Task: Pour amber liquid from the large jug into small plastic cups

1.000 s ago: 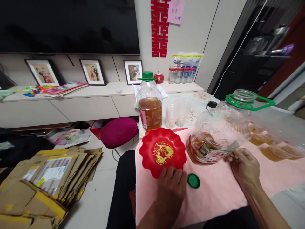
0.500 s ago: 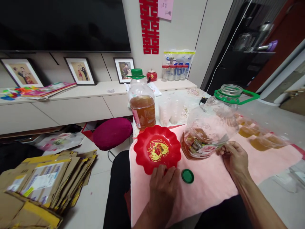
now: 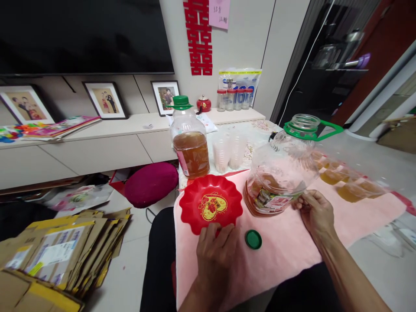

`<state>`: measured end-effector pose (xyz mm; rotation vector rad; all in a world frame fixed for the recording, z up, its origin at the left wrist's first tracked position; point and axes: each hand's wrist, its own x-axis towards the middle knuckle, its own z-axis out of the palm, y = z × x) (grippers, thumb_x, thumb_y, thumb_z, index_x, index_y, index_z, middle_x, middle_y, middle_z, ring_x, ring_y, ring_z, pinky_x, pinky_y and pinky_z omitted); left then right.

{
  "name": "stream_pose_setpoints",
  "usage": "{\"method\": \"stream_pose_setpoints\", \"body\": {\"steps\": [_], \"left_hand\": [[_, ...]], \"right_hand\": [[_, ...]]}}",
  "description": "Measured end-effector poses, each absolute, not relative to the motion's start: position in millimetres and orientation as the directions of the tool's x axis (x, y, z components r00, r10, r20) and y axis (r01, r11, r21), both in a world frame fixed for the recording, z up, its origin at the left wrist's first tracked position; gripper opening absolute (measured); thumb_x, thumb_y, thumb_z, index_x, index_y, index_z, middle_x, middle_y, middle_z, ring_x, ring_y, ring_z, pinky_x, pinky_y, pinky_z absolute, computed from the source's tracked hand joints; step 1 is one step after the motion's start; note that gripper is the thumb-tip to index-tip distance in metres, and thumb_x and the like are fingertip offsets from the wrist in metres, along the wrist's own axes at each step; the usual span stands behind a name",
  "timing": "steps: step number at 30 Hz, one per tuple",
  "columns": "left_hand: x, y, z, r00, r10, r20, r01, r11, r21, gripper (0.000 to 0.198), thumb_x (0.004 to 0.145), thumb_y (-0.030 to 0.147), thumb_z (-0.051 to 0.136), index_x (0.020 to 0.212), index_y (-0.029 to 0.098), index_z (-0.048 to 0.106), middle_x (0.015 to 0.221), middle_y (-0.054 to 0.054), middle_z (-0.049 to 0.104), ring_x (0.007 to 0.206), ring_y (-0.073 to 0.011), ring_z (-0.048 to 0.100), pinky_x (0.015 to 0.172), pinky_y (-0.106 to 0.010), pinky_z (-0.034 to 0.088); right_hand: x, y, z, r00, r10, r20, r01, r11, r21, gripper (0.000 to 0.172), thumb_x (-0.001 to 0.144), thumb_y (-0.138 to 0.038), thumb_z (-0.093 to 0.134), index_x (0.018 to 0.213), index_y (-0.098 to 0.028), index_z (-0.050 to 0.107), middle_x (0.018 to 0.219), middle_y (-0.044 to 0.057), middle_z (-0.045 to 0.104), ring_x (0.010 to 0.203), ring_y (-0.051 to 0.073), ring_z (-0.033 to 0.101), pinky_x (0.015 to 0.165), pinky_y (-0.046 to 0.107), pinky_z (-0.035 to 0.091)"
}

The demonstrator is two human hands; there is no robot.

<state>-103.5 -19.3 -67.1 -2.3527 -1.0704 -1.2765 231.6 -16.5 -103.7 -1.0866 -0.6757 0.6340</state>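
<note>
A red scalloped plate (image 3: 210, 203) with a gold heart lies on a pink cloth (image 3: 286, 251). My left hand (image 3: 216, 255) grips its near rim, fingers curled over the edge. To the right, a big clear plastic jug (image 3: 281, 173) with a green neck ring and handle stands uncapped, a little amber liquid at its bottom. My right hand (image 3: 313, 212) holds the jug's lower right side, fingers pinched on it. The loose green cap (image 3: 253, 239) rests on the cloth between my hands.
A second jug (image 3: 189, 141), capped and half full of amber liquid, stands behind the plate beside stacked clear cups (image 3: 229, 151). Filled cups (image 3: 351, 188) sit at the right. Flattened cardboard (image 3: 52, 251) and a magenta cushion (image 3: 151, 184) lie on the floor at left.
The view has swung slightly, shifting everything left. Both hands keep their hold on the plate and the open jug, which looks a little more upright.
</note>
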Motion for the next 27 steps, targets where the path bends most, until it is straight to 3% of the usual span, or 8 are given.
{"method": "stream_pose_setpoints", "body": {"steps": [7, 14, 19, 24, 27], "left_hand": [[-104, -17, -54, 0.304, 0.500, 0.811, 0.696, -0.698, 0.170, 0.023, 0.102, 0.008, 0.057, 0.097, 0.023, 0.075, 0.086, 0.007, 0.084, 0.072, -0.0169, 0.060, 0.063, -0.033, 0.040], [-109, -17, -54, 0.357, 0.521, 0.775, 0.700, -0.698, 0.147, 0.032, 0.103, 0.006, 0.049, 0.095, 0.023, 0.075, 0.080, 0.004, 0.081, 0.069, -0.0176, 0.063, 0.059, -0.033, 0.046], [-120, -6, -37, 0.394, 0.518, 0.759, 0.653, -0.739, 0.166, 0.025, 0.098, 0.012, 0.062, 0.115, 0.026, 0.074, 0.102, 0.002, 0.086, 0.085, -0.0187, 0.074, 0.068, -0.034, 0.060], [-123, 38, 11, 0.426, 0.529, 0.734, 0.640, -0.750, 0.169, 0.020, 0.098, 0.017, 0.064, 0.109, 0.030, 0.074, 0.099, 0.006, 0.085, 0.084, -0.0179, 0.073, 0.071, -0.037, 0.064], [-111, 76, 39, 0.476, 0.573, 0.667, 0.680, -0.721, 0.134, 0.021, 0.095, 0.015, 0.068, 0.107, 0.028, 0.078, 0.099, 0.004, 0.084, 0.089, -0.0219, 0.072, 0.076, -0.042, 0.062]], "right_hand": [[233, -16, -104, 0.640, 0.752, 0.156, -0.149, 0.321, -0.935, 0.026, 0.100, -0.033, 0.079, 0.084, -0.018, 0.064, 0.070, -0.009, 0.059, 0.055, 0.008, 0.055, 0.053, 0.022, 0.051], [233, -18, -105, 0.633, 0.764, 0.123, -0.165, 0.289, -0.943, 0.026, 0.100, -0.033, 0.079, 0.084, -0.019, 0.064, 0.070, -0.009, 0.059, 0.056, 0.008, 0.057, 0.054, 0.023, 0.052], [233, -18, -109, 0.624, 0.773, 0.114, -0.175, 0.281, -0.944, 0.028, 0.100, -0.033, 0.079, 0.081, -0.019, 0.063, 0.068, -0.009, 0.059, 0.057, 0.009, 0.057, 0.054, 0.023, 0.051], [234, -16, -114, 0.624, 0.775, 0.096, -0.178, 0.261, -0.949, 0.030, 0.099, -0.035, 0.080, 0.080, -0.019, 0.063, 0.067, -0.009, 0.058, 0.056, 0.009, 0.057, 0.053, 0.023, 0.050], [234, -15, -116, 0.621, 0.780, 0.082, -0.176, 0.241, -0.954, 0.031, 0.098, -0.036, 0.081, 0.079, -0.019, 0.062, 0.065, -0.010, 0.058, 0.056, 0.009, 0.057, 0.054, 0.023, 0.050]]}}
